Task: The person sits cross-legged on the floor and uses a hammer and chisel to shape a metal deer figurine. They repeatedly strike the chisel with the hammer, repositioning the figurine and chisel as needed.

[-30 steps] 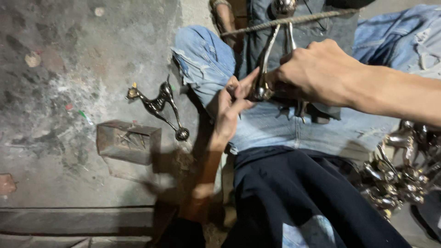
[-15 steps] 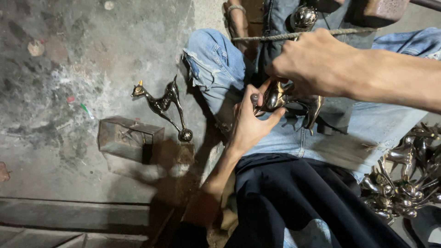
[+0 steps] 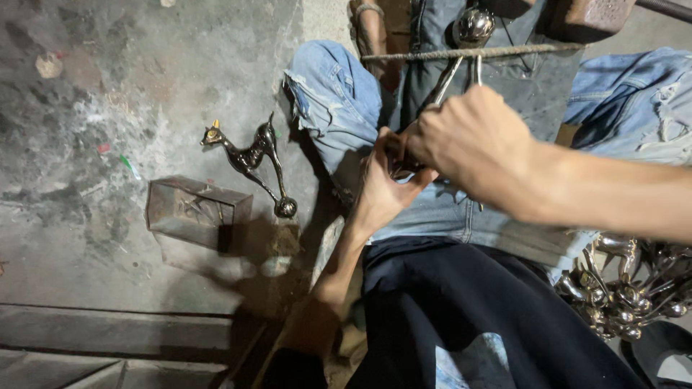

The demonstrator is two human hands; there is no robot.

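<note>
My left hand (image 3: 382, 189) and my right hand (image 3: 472, 144) meet over my lap in the head view and grip a shiny metal figurine (image 3: 461, 54). Its long thin legs run up from my fingers to a round ball end near a taut rope (image 3: 468, 52) stretched across my knees. My right hand covers most of the piece. A finished metal animal figurine (image 3: 249, 157) with a ball foot stands on the concrete floor to the left, apart from both hands.
A rusty metal box (image 3: 196, 212) lies on the stained concrete floor (image 3: 108, 108) beside the standing figurine. A pile of several shiny metal figurines (image 3: 627, 288) sits at my right. A sandalled foot (image 3: 367, 29) shows at the top. A step edge (image 3: 115, 331) runs below.
My right hand slid down and left over the held figurine, covering it; the ball end now shows above the rope. The view shifted slightly.
</note>
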